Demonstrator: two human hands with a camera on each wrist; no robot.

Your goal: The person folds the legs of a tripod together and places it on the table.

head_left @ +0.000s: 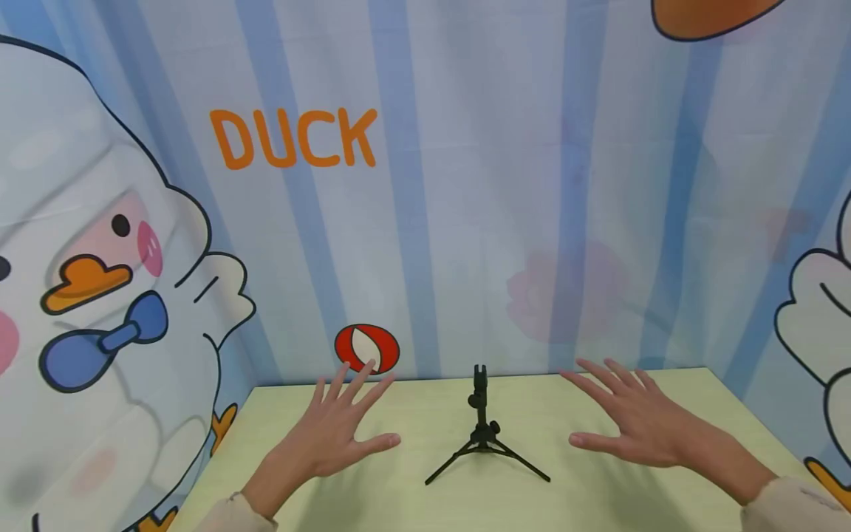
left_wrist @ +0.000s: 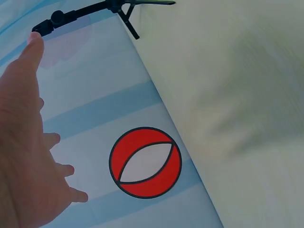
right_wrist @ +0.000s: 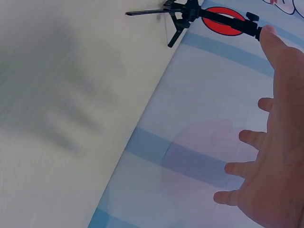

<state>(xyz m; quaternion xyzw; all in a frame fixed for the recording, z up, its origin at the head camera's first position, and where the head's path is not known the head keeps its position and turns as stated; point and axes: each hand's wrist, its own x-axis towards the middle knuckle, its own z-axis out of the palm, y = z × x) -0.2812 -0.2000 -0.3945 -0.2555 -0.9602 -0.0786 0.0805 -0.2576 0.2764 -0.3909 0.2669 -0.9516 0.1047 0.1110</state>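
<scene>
A small black tripod stand (head_left: 482, 434) stands upright on the pale yellow table (head_left: 399, 502), its legs spread and a short forked post on top. To its left, my left hand (head_left: 332, 436) hovers over the table with fingers spread and nothing in it. My right hand (head_left: 645, 421) is held out the same way on the other side, also holding nothing. In the left wrist view the thumb of the left hand (left_wrist: 28, 137) overlaps the tip of the tripod's post. The right wrist view shows the right thumb (right_wrist: 273, 40) overlapping that tip too.
Behind the table hangs a blue and white striped curtain (head_left: 479, 185) printed with cartoon ducks, a red ball (head_left: 367, 349) and the word DUCK. Its lower part meets the table's back edge. Soft shadows of both hands fall on the tabletop.
</scene>
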